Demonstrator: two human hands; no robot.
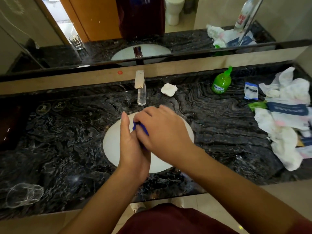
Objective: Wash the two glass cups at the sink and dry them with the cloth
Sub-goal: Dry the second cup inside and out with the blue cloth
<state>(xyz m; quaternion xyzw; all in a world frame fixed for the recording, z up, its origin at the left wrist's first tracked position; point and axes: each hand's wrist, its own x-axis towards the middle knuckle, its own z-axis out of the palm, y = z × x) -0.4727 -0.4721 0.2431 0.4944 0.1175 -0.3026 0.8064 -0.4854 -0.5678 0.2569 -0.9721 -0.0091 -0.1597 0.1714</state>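
Blue cloth [140, 128] is squeezed between both hands over the sink [111, 142], right hand [166, 130] fingers curled atop left hand [133, 149].

Most of the crumpled blue cloth [141, 128] is buried between the two clasped hands; whether they also hold a glass, I can't tell.

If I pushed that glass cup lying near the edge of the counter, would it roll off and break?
Probably it would roll: the glass cup seems to lie on its side, and it looks round. It sits near the front edge of the dark counter, so a fall seems possible. Being clear glass, it would likely break, and the counter may be wet and slippery.
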